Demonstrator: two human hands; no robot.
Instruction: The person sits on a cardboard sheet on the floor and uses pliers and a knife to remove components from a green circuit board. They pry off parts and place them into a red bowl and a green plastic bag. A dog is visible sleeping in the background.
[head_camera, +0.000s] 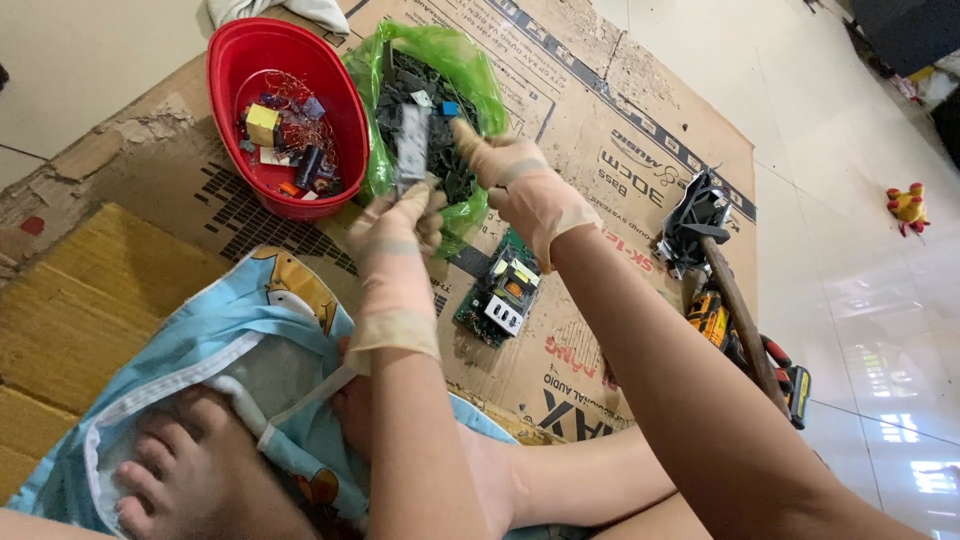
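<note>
A grey part (411, 145), stiff and probably light, is best held by its edges; the left hand (395, 232) pinches its lower end, the right hand (515, 185) closes beside it. Behind: green bag (470, 70), red bowl (235, 70).

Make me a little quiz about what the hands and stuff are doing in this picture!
1. True or false: both hands wear thin gloves.
2. What colour is the bowl with small parts and copper wire? A) blue B) red C) white
3. What lies flat on the cardboard, just under the right hand?

Key
1. True. The left hand and the right hand are both gloved, and together they hold a small grey part over the green bag of dark pieces.
2. B, red.
3. A green circuit board.
</note>
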